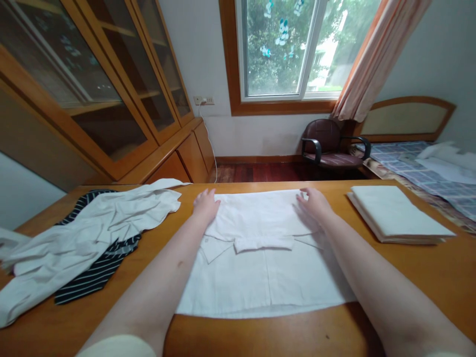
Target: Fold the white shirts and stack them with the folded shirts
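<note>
White woven cloth, a shirt (247,285) folded on itself, lies mid-table between two bare hands.
Its upper part makes a smooth, softly creased band above the stiff collar strip (264,244), a pointed flap shows at the left, and a straight seam runs down the lower panel to a gently curved hem; the left hand (206,204) touches the top left corner, fingers slightly parted, and the right hand (312,202) the top right, thumb apart from curled fingers, though whether either pinches the fabric I cannot tell; both forearms cover parts of the sides; on the glossy wooden table (260,339), a rumpled white garment (92,223) lies over black cloth with pale stripes (92,277) at left, a squared stack of folded white cloth (397,210) at right, and beyond stands a maroon armchair (325,141).
</note>
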Tool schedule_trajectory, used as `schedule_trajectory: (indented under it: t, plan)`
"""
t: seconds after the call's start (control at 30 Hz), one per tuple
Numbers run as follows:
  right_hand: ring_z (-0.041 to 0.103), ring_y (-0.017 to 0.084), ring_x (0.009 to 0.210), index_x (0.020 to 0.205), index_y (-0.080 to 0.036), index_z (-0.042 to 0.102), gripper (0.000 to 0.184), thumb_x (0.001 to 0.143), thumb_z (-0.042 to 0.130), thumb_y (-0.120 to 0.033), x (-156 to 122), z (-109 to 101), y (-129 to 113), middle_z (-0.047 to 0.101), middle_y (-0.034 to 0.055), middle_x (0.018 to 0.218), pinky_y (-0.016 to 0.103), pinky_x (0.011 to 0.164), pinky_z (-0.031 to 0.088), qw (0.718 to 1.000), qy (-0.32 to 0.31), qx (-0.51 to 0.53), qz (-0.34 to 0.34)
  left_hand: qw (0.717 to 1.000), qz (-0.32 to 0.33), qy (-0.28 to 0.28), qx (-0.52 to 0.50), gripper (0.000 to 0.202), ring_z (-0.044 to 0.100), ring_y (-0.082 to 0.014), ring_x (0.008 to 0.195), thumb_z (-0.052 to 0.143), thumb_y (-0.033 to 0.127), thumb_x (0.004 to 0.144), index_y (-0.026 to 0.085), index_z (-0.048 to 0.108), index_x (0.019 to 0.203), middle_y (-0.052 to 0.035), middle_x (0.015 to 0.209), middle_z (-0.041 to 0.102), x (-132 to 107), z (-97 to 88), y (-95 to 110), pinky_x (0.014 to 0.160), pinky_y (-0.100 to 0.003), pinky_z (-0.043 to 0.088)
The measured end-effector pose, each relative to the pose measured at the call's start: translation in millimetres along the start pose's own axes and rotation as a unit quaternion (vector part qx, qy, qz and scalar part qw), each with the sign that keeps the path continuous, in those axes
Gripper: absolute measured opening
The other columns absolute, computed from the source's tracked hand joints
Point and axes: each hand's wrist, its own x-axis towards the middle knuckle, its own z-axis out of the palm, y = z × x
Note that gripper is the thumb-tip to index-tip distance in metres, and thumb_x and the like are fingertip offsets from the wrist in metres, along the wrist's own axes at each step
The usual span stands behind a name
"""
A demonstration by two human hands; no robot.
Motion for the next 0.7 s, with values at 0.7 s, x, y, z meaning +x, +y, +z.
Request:
schedule_trajectory:
  t: [0.7]
  plan:
    - [0.060, 0.019, 0.072, 0.088, -0.017, 0.071, 0.028, 0.070, 0.056, -0.033, 18.9, -26.6, 18.5, 0.069, 0.0038, 0.077, 0.027, 0.064, 0.045, 0.986, 0.056, 0.153, 0.018, 0.991, 0.052, 0.098, -0.069, 0.029, 0.059, -0.0229, 0.098, 0.046, 0.037, 0.083, 0.023, 0.069, 0.095, -0.0060, 0.102, 0.068, 6.3, -34.5, -6.8, 0.082, -0.030, 0.045]
